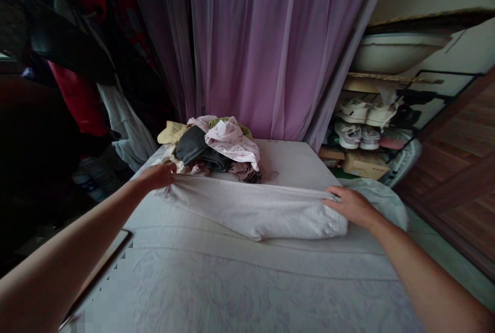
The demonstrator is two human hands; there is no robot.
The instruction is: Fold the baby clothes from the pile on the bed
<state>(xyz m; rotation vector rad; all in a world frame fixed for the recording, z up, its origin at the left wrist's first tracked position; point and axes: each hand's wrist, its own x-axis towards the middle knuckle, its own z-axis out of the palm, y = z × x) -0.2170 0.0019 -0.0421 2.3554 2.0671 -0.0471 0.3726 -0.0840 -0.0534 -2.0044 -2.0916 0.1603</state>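
A pair of white ribbed pants (247, 206) is stretched sideways above the pale mattress (240, 281), folded lengthwise with its lower edge sagging. At its left end, my left hand (157, 177) is closed on the upper edge. My right hand (350, 204) pinches the top edge near the other end, where the wider part hangs down. Just behind the pants lies a heap of crumpled clothes, with a pale pink printed garment (232, 139) on top, a dark grey garment (192, 146) and a yellow one (172, 132).
Purple curtains (255, 49) hang behind the mattress. On the right, a rack holds sneakers (348, 133), a cardboard box (365, 164) and a white basin (402, 50). Hanging clothes and bags (73, 49) crowd the left. A dark-edged panel (102, 266) lies under my left forearm.
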